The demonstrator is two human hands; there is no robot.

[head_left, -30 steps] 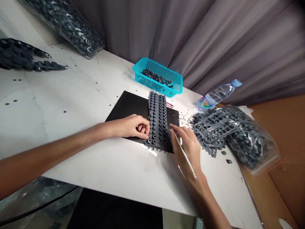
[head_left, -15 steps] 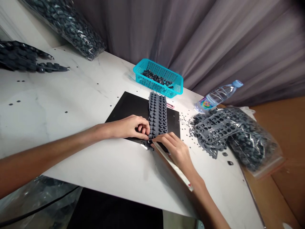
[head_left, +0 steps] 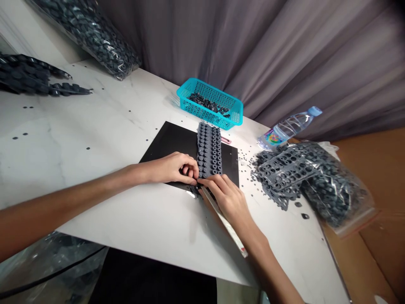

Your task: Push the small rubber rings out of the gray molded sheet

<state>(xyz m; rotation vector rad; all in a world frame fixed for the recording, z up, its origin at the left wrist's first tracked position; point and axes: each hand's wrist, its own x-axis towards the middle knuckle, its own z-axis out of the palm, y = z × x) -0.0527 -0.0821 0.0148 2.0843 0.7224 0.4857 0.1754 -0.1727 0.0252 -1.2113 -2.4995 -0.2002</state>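
Note:
A grey rubber sheet of moulded round pieces (head_left: 209, 150) lies lengthwise on a black mat (head_left: 171, 143). At its near end, my left hand (head_left: 182, 168) is closed, with thumb and fingers at small dark rubber pieces (head_left: 193, 189). My right hand (head_left: 228, 196) is closed on a long, thin white stick (head_left: 230, 230) that slants back under the palm. Its fingertips meet the left thumb at the sheet's near edge. What exactly lies between the fingertips is mostly hidden.
A turquoise basket (head_left: 210, 103) with small dark pieces stands behind the mat. To the right are a plastic bottle (head_left: 287, 128), stacked rubber sheets (head_left: 275, 177) and a filled clear bag (head_left: 335, 190). Another filled bag (head_left: 101, 46) leans at back left. Tiny black discs are scattered about.
My right hand has shifted slightly left, its fingertips now covering the small round piece seen before. The white stick's near end has swung left. My left hand has hardly moved.

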